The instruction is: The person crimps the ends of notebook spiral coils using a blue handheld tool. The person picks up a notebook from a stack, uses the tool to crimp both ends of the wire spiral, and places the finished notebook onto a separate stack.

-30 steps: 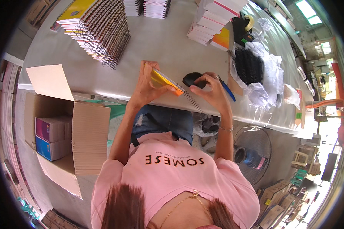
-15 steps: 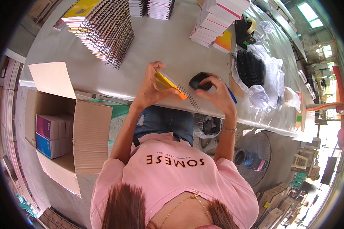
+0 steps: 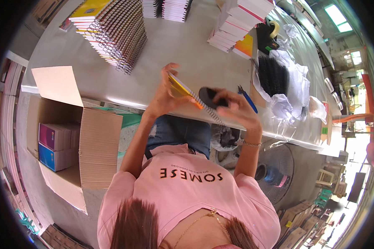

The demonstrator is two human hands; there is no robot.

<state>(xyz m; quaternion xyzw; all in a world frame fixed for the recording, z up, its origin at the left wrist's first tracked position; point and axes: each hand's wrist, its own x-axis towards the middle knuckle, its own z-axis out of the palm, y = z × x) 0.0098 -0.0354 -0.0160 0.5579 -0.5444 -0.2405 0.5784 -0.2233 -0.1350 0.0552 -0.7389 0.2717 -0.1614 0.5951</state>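
My left hand grips a thin notebook with a yellow-orange cover, tilted on edge above the table's front edge. A dark spiral wire coil runs along the notebook's right side, its loose end sticking out past the lower corner. In my right hand, partly smeared by motion, is a black rounded object. It is beside the coil; whether it touches the wire I cannot tell. Right of that hand lies a blue-handled hand tool on the table.
Spiral-bound notebooks stand in a tall stack at the back left. Unbound books are piled at the back right. Black coils lie in plastic wrapping at right. An open carton holds small books; a fan stands below the table.
My right hand and the black object have come nearer the notebook and coil, and the object has tilted. More of the blue-handled tool shows. The left hand stays nearly still on the notebook.
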